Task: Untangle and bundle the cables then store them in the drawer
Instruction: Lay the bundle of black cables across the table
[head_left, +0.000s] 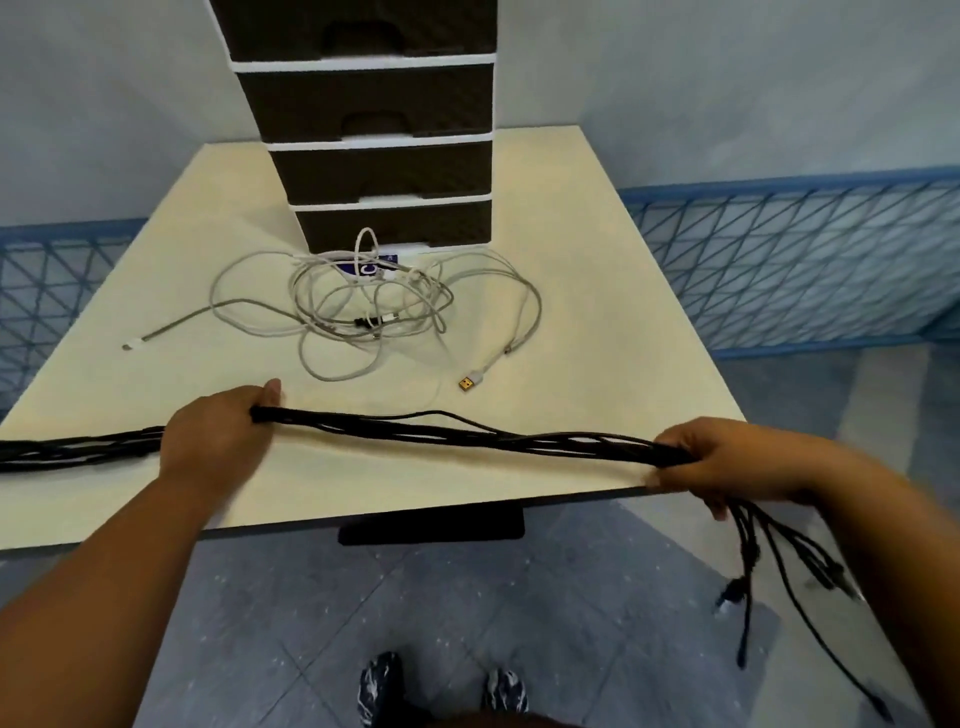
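Note:
A bunch of several black cables (457, 434) stretches across the near part of the table. My left hand (218, 436) grips the bunch at the left, and the cables run on past it to the left edge of view. My right hand (727, 462) grips the bunch at the table's near right corner, with the plug ends (748, 571) dangling below it over the floor. A tangle of white and grey cables (363, 306) lies in the middle of the table. Behind it stands a drawer unit (384, 171) with dark, closed drawers.
The cream table (597, 364) ends close to my body, its near edge under the black cables. A gold USB plug (467, 383) lies right of the white tangle. Blue mesh fencing (805, 260) runs along both sides. My shoes (379, 686) stand on grey floor tiles.

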